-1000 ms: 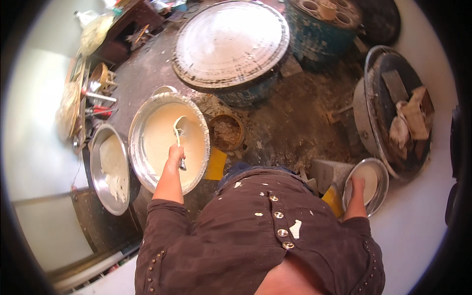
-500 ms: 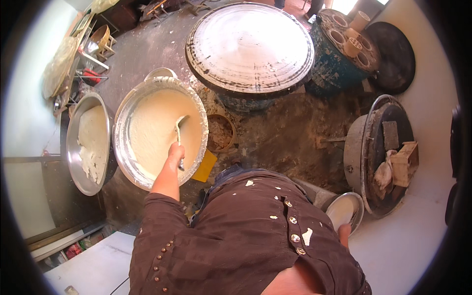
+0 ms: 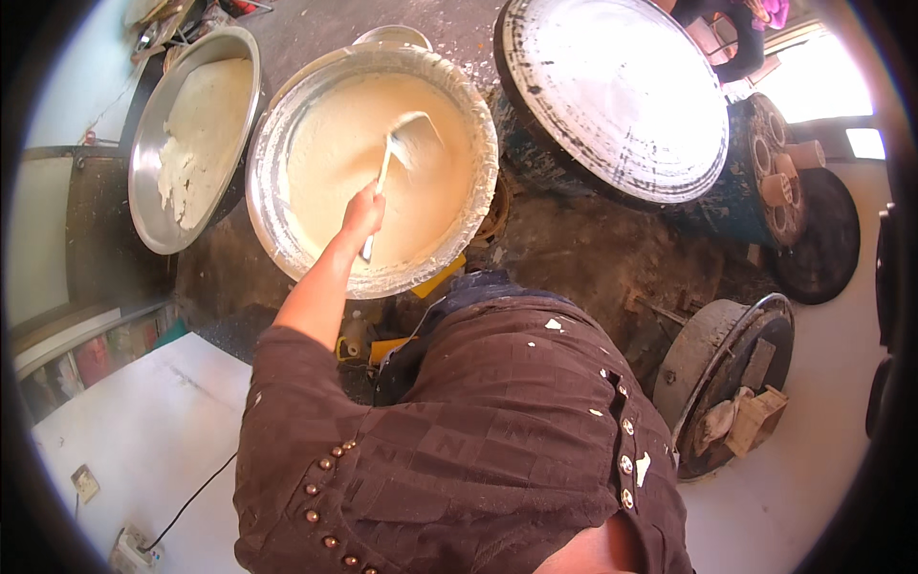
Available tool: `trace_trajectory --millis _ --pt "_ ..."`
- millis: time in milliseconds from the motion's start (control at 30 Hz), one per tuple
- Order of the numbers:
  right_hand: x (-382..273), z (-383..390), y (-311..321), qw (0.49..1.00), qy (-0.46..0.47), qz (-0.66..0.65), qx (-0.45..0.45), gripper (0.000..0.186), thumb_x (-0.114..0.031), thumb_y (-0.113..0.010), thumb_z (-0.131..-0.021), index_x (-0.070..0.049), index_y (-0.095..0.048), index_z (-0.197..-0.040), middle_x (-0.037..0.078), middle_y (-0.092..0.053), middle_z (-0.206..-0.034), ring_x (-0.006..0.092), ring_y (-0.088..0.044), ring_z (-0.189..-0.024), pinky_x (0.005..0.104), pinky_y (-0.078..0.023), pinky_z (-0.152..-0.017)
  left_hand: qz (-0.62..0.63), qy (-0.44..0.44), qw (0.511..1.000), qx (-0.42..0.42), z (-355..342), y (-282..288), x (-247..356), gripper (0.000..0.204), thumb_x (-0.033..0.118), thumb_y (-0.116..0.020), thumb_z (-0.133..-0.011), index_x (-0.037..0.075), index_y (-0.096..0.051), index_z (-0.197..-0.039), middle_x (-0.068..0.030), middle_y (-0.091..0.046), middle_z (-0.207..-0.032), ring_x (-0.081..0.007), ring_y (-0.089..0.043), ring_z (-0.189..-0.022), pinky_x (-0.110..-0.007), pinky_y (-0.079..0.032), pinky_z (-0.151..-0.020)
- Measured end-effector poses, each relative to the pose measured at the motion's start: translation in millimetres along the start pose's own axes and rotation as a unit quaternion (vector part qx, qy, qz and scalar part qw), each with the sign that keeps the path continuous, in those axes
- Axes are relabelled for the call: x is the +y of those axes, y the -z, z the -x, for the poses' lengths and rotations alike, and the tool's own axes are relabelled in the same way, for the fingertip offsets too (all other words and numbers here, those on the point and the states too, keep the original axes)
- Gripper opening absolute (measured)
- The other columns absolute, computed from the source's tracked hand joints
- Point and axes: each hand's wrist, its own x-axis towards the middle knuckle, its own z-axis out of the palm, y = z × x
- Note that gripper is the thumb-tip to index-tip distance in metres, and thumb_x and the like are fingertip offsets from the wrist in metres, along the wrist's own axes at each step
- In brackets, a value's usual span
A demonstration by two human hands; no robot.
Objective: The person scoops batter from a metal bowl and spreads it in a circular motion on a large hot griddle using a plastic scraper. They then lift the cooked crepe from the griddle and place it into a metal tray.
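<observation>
In front of me stands a wide metal basin [image 3: 274, 191], its rim crusted with batter. It holds a broad pool of smooth cream-coloured batter [image 3: 325, 129]. My left hand [image 3: 364, 211] is closed around the handle of a metal ladle [image 3: 382, 170] over the basin. The ladle's wide head is up near the middle of the batter, with pale batter on it. Left of the basin is a second, shallower metal basin [image 3: 143, 182] with a ragged layer of pale batter. My right hand is out of the picture.
A large round griddle with a pale, dark-streaked top [image 3: 612, 96] stands ahead right. Beyond it sits a blue drum [image 3: 722, 210] with clay-like tubes. At right is a round grey stove [image 3: 703, 349] bearing a wooden box. A white tabletop [image 3: 182, 430] with a cord lies lower left.
The view has turned, so the basins sit higher and the griddle farther right. The ladle's head is now turned broadside. My right hand and the bowl beside it have left the picture.
</observation>
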Motion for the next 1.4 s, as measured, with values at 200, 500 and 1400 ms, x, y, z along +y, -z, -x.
trace_trajectory --millis 200,500,1400 --pt "-87 -19 17 0.961 -0.001 -0.275 0.023 0.027 -0.018 -0.049 -0.082 -0.004 -0.054 -0.103 0.011 -0.058 -0.083 0.0231 -0.057 -0.072 0.0319 -0.048 -0.064 0.303 0.113 0.942 -0.085 -16 -59 3 0.014 0.021 -0.045 -0.087 0.008 -0.047 -0.091 -0.0032 -0.047 -0.057 -0.0118 -0.045 -0.043 -0.027 -0.036 -0.038" --pt "-372 29 -85 0.830 0.241 -0.365 -0.347 0.029 -0.021 -0.050 -0.087 -0.009 -0.052 -0.114 0.003 -0.060 -0.085 0.0131 -0.059 -0.068 0.0250 -0.050 -0.061 0.816 0.121 0.511 -0.240 34 -94 8 0.020 0.029 -0.051 -0.089 0.011 -0.042 -0.086 0.0045 -0.041 -0.067 -0.0001 -0.041 -0.048 -0.017 -0.033 -0.045" --pt "-431 97 -231 0.800 0.234 -0.220 -0.507 0.025 -0.014 -0.050 -0.087 0.001 -0.053 -0.107 0.006 -0.062 -0.088 0.0128 -0.060 -0.070 0.0259 -0.049 -0.062 0.717 0.103 0.647 -0.239 86 12 25 0.019 0.033 -0.044 -0.092 0.015 -0.041 -0.096 0.0083 -0.036 -0.062 0.0027 -0.031 -0.040 -0.014 -0.026 -0.039"
